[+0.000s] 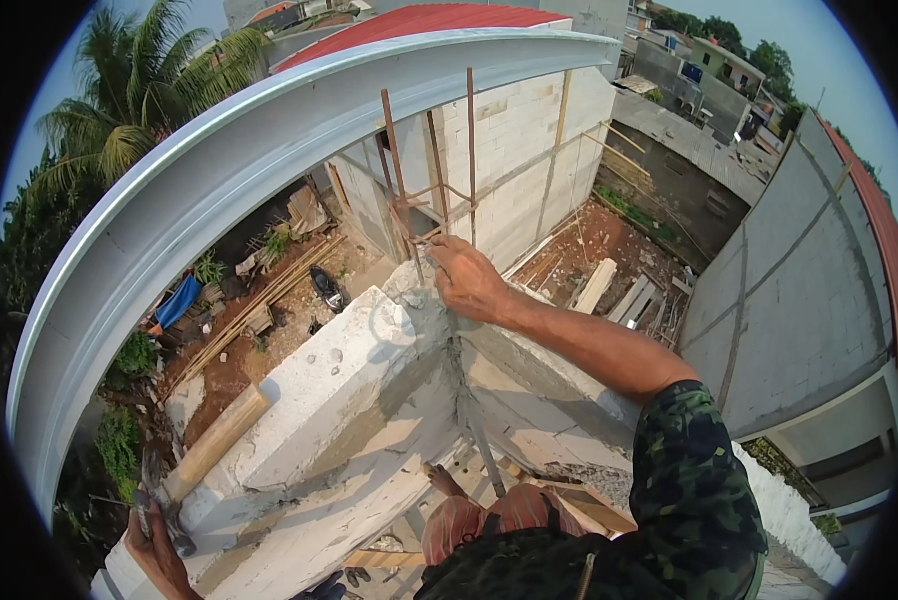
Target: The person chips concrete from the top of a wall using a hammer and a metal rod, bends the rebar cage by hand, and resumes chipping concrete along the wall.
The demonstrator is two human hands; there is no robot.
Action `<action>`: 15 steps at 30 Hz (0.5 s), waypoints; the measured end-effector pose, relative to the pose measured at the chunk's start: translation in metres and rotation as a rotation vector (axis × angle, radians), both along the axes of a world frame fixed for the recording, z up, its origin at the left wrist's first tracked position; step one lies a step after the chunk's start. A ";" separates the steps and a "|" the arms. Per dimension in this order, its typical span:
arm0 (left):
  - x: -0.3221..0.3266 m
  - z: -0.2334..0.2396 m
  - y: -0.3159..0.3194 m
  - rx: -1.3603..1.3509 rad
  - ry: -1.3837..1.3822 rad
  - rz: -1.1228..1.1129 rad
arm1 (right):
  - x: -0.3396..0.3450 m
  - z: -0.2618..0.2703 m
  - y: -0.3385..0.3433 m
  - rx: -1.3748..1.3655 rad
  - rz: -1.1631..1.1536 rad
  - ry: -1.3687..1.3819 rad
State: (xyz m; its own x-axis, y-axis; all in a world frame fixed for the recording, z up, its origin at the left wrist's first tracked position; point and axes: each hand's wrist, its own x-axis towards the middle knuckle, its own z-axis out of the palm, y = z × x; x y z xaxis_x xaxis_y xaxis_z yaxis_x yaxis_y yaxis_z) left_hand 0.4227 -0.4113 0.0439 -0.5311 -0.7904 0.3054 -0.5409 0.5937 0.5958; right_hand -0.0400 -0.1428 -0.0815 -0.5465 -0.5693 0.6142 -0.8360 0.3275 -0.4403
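Note:
Several rusty steel reinforcing bars (470, 150) rise from the rough top of a concrete column (422, 296), with bent ties around them. My right hand (464, 277) has its fingers closed at a bar low in this cage, just above the concrete; the fingertips partly hide the contact. At the lower left, my left hand (148, 532) grips a dark metal tool, seemingly a hammer head (181, 541), at the outer edge of the wall. A thick round wooden piece (220, 441) extends from it across the wall; whether it is the tool's handle is not clear.
Light block walls (329, 360) meet at the column. A curved-looking metal channel beam (193, 127) spans beyond them. Far below lie a motorcycle (327, 289), bamboo poles (246, 319) and planks (595, 285). Timber boards (580, 502) and a pipe (486, 450) are near my legs.

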 end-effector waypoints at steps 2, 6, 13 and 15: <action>0.001 -0.010 -0.008 -0.039 0.058 -0.036 | 0.022 0.010 0.013 0.104 0.030 0.121; 0.006 -0.015 -0.014 -0.034 0.123 -0.020 | 0.076 0.029 0.038 0.287 0.076 0.103; 0.000 -0.011 -0.015 0.021 0.089 0.020 | 0.061 0.037 0.075 0.357 -0.087 0.006; 0.000 -0.010 -0.017 0.031 0.084 0.021 | 0.042 0.035 0.084 0.284 -0.235 -0.161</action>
State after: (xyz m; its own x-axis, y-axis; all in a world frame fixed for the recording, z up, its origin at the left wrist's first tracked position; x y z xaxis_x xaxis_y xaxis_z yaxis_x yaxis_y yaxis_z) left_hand 0.4223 -0.4279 0.0342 -0.4877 -0.8107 0.3239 -0.5001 0.5635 0.6575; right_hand 0.0015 -0.0584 -0.0461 -0.7584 -0.5524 0.3460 -0.6516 0.6292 -0.4238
